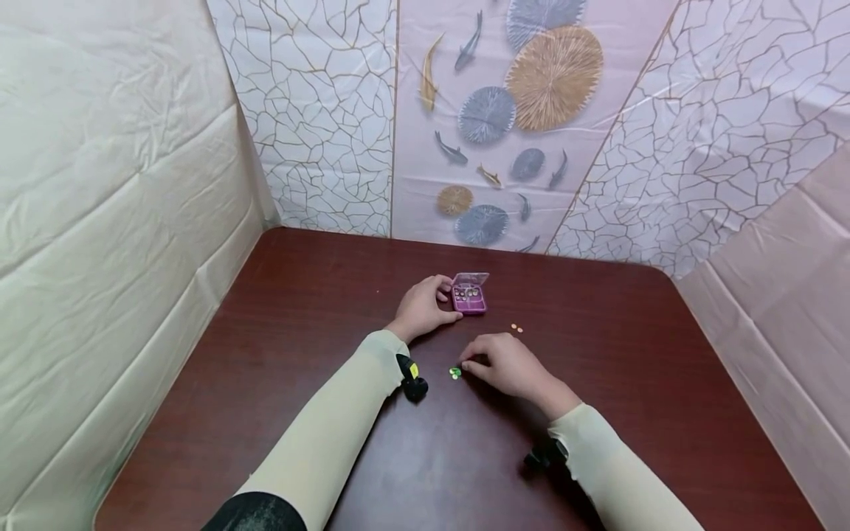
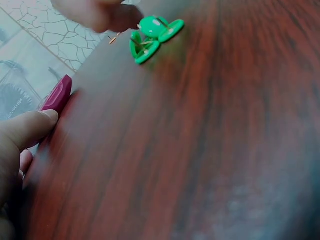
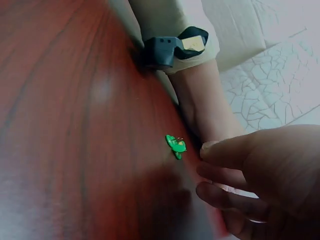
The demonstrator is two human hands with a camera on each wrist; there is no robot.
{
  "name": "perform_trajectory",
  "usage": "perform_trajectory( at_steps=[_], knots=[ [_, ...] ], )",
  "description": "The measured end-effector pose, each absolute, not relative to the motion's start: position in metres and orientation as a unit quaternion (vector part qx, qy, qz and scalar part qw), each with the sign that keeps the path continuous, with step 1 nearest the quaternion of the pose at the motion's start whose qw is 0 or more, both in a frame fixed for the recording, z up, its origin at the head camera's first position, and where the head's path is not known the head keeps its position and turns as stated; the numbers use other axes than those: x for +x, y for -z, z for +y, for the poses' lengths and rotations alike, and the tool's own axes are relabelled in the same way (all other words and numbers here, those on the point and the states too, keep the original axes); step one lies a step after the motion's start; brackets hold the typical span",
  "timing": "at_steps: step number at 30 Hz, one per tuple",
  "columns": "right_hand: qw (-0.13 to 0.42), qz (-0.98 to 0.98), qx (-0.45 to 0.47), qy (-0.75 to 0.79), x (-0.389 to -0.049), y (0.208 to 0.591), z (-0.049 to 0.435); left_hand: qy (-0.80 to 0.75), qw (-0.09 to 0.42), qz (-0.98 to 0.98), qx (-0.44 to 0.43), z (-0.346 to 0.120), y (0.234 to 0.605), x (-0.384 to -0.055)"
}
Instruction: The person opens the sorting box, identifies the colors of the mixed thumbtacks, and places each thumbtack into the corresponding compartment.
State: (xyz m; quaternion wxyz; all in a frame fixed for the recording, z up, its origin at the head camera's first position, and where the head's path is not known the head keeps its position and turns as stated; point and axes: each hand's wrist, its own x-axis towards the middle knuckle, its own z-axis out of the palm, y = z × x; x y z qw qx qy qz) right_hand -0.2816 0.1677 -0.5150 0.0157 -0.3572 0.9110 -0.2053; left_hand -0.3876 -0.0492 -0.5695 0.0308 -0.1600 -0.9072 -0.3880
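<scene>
A small purple case (image 1: 469, 301) stands on the table with its clear lid raised and several small pieces inside. My left hand (image 1: 425, 306) holds it at its left side and front corner; in the left wrist view the thumb (image 2: 37, 127) presses on the purple edge (image 2: 59, 95). Closer to me lies a little cluster of green thumbtacks (image 1: 454, 373), with shiny heads and thin metal pins. Right beside them is my right hand (image 1: 508, 363), its fingertips at the green thumbtacks (image 3: 177, 146). Thumb and fingers stand apart in the right wrist view, with nothing visible between them.
Two small orange round pieces (image 1: 516, 327) lie to the right of the case. The dark reddish wooden table (image 1: 319, 413) is bordered by a patterned cloth (image 1: 319, 133) at the back and pale cloth walls at both sides.
</scene>
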Motion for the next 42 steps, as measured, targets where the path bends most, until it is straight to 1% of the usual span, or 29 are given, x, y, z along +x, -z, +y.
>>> perform_trajectory(
  at_steps=[11,26,32,42],
  knots=[
    [-0.006,0.905,-0.386,0.175,-0.275,0.524,0.169,0.383,0.034,-0.910,-0.158,-0.048,0.572,-0.388],
    [-0.047,0.904,-0.390,0.167,-0.274,0.528,0.168,0.390,0.031,-0.907,-0.156,-0.047,0.570,-0.386],
    [-0.052,0.919,-0.347,0.178,-0.281,0.522,0.173,0.387,0.031,-0.908,-0.155,-0.047,0.570,-0.386],
    [-0.065,0.954,-0.211,0.202,-0.311,0.511,0.190,0.384,0.034,-0.910,-0.156,-0.046,0.572,-0.388]
  ],
)
